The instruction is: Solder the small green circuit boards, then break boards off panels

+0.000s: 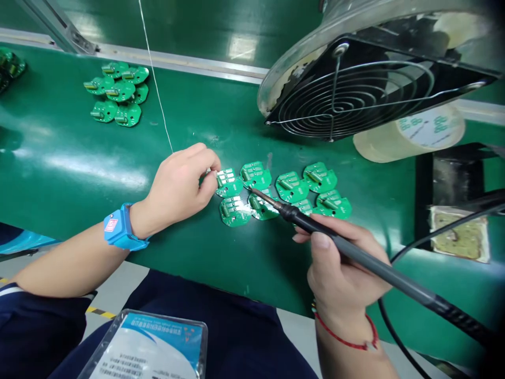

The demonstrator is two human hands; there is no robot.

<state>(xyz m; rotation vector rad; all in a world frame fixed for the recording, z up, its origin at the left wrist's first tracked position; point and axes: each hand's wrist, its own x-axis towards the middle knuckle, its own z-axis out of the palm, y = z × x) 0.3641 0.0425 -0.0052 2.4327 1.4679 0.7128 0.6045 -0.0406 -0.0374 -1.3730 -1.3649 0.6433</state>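
Observation:
A soldering iron (343, 245) rests in the grip of my right hand (347, 268), held like a pen. Its thin metal tip points left, over the boards just below the upper middle circuit board (255, 175); whether it touches one I cannot tell. My left hand (185, 181) is closed in a pinch at the edge of the leftmost circuit board (229, 183). Thin solder wire (155, 79) runs down from above and passes behind that hand; the end between the fingers is hidden. Another green board (234, 211) lies just below, and several more (292, 187) spread to the right.
A fan with a wire guard (335, 108) hangs over the back right. Beneath it lies a big tape roll (410, 131). A soldering sponge (460, 234) sits at right, with the iron's black cable (430, 239) nearby. More boards (120, 90) are grouped back left on the green table (79, 173).

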